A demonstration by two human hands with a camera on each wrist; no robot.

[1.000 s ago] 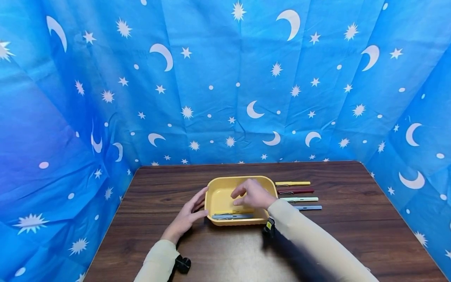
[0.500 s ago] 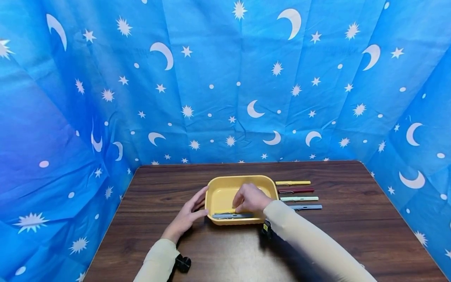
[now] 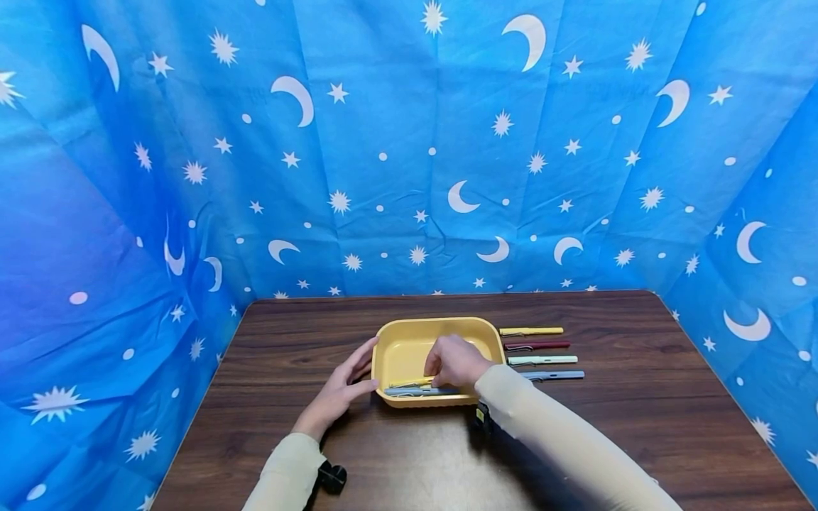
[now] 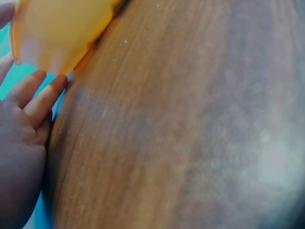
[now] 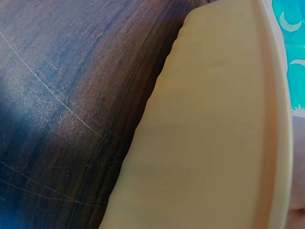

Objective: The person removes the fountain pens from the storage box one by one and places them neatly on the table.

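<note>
A yellow plastic box stands on the table with a yellow pen and a grey-blue pen lying along its near side. My right hand reaches down inside it, thumb and fingers pinching the right part of the yellow pen, which slants slightly. In the right wrist view the box's outer wall hides most of that hand. My left hand rests against the box's left end, fingers extended along the side and thumb at the near corner. The left wrist view shows its fingertips at the box wall.
Right of the box, pens lie in a column: yellow, dark red, pale green and blue-grey. The dark wooden table ends at a blue curtain with moons and stars.
My right hand has come down from above the box, its spread fingers closing on the yellow pen, whose right end has lifted slightly. My left hand stays at the box's left end.
</note>
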